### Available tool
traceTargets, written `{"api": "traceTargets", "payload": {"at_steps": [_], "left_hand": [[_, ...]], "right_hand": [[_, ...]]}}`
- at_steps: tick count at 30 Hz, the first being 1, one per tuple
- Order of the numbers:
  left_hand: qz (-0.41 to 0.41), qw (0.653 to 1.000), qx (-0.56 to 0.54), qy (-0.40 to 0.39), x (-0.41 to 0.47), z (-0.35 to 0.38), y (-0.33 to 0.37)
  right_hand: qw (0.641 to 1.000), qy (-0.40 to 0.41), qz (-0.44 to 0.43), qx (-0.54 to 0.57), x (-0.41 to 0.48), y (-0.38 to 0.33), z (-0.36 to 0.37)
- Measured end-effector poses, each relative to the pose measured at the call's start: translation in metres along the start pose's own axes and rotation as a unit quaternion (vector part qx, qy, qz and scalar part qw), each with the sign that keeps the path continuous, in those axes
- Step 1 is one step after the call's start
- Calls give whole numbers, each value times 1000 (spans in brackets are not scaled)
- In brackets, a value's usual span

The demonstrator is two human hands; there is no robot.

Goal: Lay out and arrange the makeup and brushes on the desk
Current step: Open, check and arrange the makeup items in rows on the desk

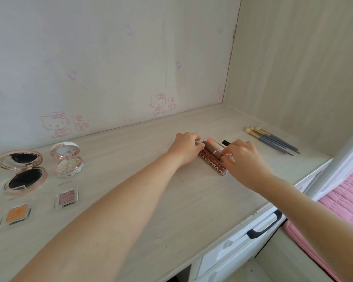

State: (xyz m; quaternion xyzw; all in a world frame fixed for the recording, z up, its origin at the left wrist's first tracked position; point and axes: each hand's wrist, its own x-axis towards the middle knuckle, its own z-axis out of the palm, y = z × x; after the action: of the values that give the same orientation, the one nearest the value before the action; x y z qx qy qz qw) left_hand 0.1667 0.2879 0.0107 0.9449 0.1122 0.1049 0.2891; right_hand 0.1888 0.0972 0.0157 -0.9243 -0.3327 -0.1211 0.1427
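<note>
Makeup tubes point(211, 154): a small bunch lying side by side on the desk point(171, 200), long axes running 10 to 4 o'clock. I see the left hand point(186, 148) at the bunch's 10 o'clock end, fingers curled in, pinching the tube tips. The right hand point(243, 159) is at the 4 o'clock end, fingers curled down over the tubes and covering those ends. The bunch sits squarely between both hands. The brushes point(273, 140) lie together at 2 o'clock from the tubes, well apart. A rose-gold compact point(26, 176), white compact point(67, 159), orange pan point(16, 213) and pink pan point(66, 197) sit at my 9 o'clock.
</note>
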Motion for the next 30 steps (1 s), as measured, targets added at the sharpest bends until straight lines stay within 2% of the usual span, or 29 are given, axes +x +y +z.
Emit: {"api": "traceTargets", "payload": {"at_steps": [11,17,23,30], "left_hand": [[12,998,-63,10,3,7,10],[0,986,-151,66,0,7,15],[24,994,-95,39,-5,22,13],[26,993,-109,47,-4,23,10]], "right_hand": [[1000,-10,6,-7,7,-4,2],[995,93,7,42,2,-3,8],[992,116,-7,45,0,-6,17],[994,105,-19,4,-9,-6,11]]}}
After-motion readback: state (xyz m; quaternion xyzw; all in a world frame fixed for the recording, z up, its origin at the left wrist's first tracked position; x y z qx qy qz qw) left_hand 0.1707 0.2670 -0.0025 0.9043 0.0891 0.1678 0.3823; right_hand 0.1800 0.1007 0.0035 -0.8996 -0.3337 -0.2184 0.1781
